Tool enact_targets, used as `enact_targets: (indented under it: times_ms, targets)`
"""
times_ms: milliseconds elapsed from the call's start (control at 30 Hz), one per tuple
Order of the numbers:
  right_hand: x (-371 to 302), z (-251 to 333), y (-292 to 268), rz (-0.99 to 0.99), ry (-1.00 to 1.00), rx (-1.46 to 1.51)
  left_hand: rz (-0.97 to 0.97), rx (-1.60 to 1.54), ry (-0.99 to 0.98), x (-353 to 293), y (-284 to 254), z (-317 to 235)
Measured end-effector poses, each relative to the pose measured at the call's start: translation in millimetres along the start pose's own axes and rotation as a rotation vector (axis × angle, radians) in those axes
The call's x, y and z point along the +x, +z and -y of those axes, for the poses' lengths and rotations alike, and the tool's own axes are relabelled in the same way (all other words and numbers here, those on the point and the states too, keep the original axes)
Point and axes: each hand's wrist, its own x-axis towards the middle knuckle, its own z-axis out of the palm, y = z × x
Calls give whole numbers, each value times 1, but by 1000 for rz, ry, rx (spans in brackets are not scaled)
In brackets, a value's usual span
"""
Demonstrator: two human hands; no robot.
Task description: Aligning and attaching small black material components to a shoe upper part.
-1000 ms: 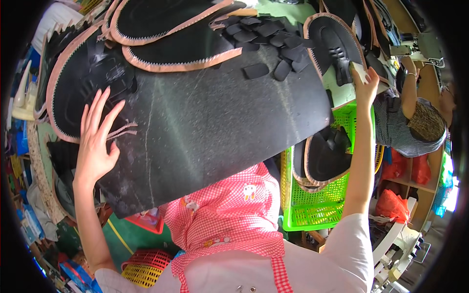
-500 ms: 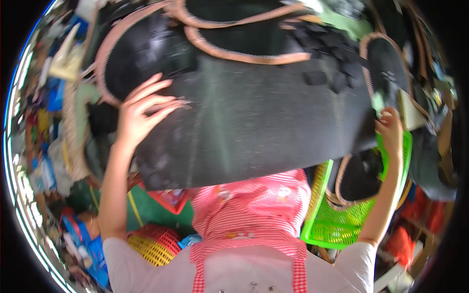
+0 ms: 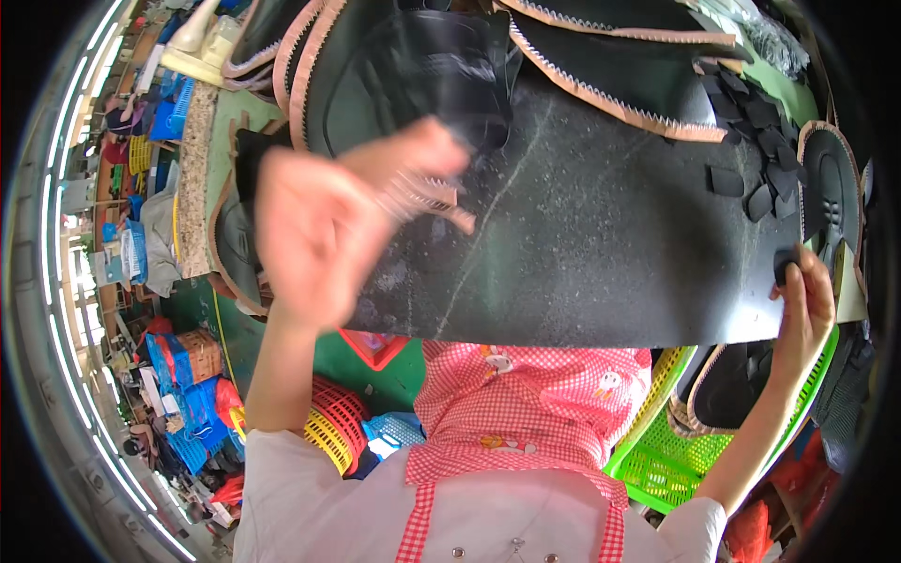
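Observation:
My left hand (image 3: 324, 230) is raised over the left part of the black work surface (image 3: 582, 244), its fingers smeared by motion. Beside its fingers is a short tan strip with a zigzag edge (image 3: 455, 211); whether the hand holds it I cannot tell. At the right edge of the surface, my right hand (image 3: 809, 305) pinches a small black piece (image 3: 786, 269) between thumb and fingers. Close by, several similar loose black pieces (image 3: 770, 164) lie in a pile. Large black shoe-upper pieces with tan zigzag borders (image 3: 610, 89) lie along the far side.
A bright green basket (image 3: 648, 483) stands below the right edge, with tan-edged black pieces (image 3: 727, 389) in it. Red and yellow baskets (image 3: 333, 427) sit low on the left. A black tan-edged piece (image 3: 831, 178) lies beyond my right hand. A cream-coloured tool (image 3: 192, 52) stands far left.
My left hand has lifted off the surface and turned, now blurred. The whole view has shifted, so things appear farther right. My right hand stays at the right edge, its black piece now visible.

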Motion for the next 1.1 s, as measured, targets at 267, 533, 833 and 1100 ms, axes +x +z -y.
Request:
enact_targets:
  times_ms: [267, 533, 833, 1100]
  targets:
    - [-9, 40, 71, 408, 245, 219, 739, 149, -478, -67, 31, 10]
    - [-20, 69, 107, 606, 315, 288, 307, 185, -561, -26, 65, 10]
    - [-44, 59, 135, 610, -200, -342, 369, 323, -774, -19, 84, 23]
    - [-52, 57, 135, 635, -207, -388, 478, 463, -643, -27, 88, 41]
